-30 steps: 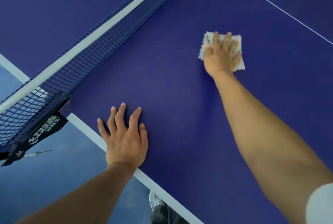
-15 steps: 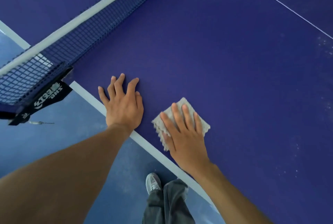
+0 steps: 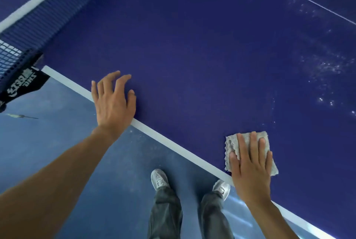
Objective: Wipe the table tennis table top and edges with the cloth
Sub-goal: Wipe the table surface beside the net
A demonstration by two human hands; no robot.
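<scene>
**Here: right hand flat on the cloth at the desk's near edge**

Right hand, lower right of the frame, lies open with fingers straight and close together, pressing the cloth down on the blue desk; it grips nothing. The heel of this hand crosses the white edge band; the cloth, grey and folded into a rough square, sticks out past the fingertips and on both sides of them, its near left corner just beside the band.

Left hand, left of centre, is open too, fingers spread and loosely bent, empty; it sits over the same band with fingertips on the blue; whether the palm touches cannot be told. The two hands are well apart, and the cloth is with the right one only.

The band runs diagonally from middle left to lower right; below it are the floor and the person's shoes. The net closes off the upper left, with its clamp at the edge; broad bare blue lies above both hands; pale specks dot the right side, below a thin white line.
</scene>
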